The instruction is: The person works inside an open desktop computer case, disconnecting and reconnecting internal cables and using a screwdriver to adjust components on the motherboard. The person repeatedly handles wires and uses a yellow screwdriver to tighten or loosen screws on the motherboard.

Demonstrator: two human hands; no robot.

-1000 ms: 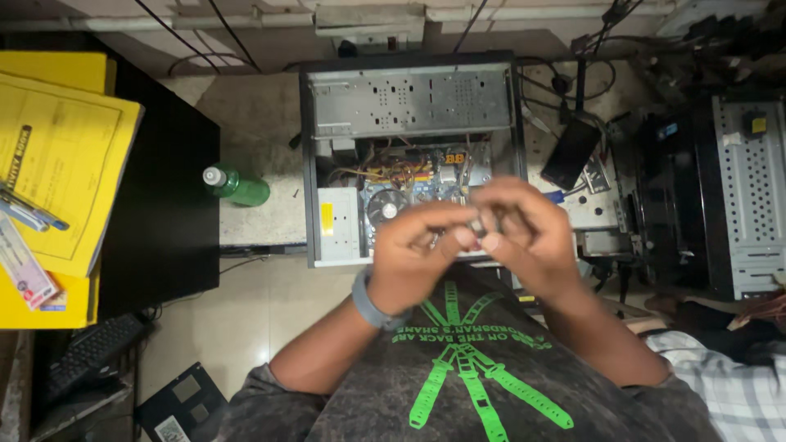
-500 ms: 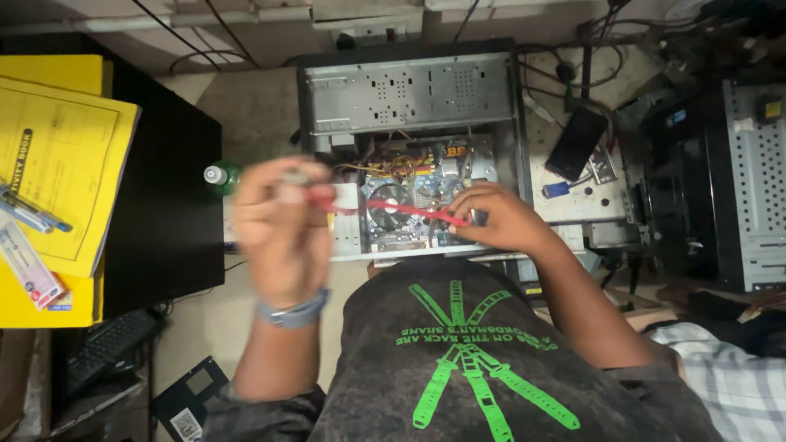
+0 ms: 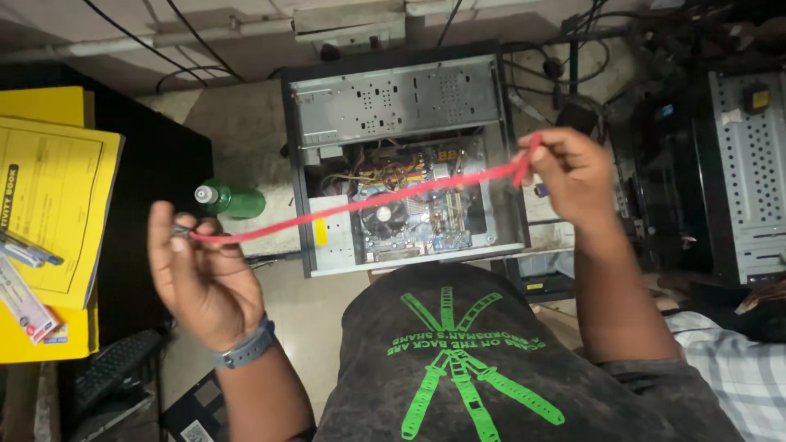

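Left hand [image 3: 205,274] and right hand [image 3: 573,176] far apart, each with a tight grip on one end of a thin red cable [image 3: 368,200] pulled straight. Below it, an open computer case [image 3: 401,102] on the floor. Beside the case, a green bottle [image 3: 233,200]; further left, yellow papers [image 3: 49,205].

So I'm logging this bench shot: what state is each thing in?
red cable: stretched taut between both hands
left hand: pinching one cable end
right hand: pinching the other end
computer case: side panel off, board exposed
green bottle: lying down, capped

Floor [image 3: 246,123], as I see it: open computer case [image 3: 393,102], green bottle [image 3: 233,199]. Black surface [image 3: 155,172]: yellow papers [image 3: 49,196], pens [image 3: 24,250].
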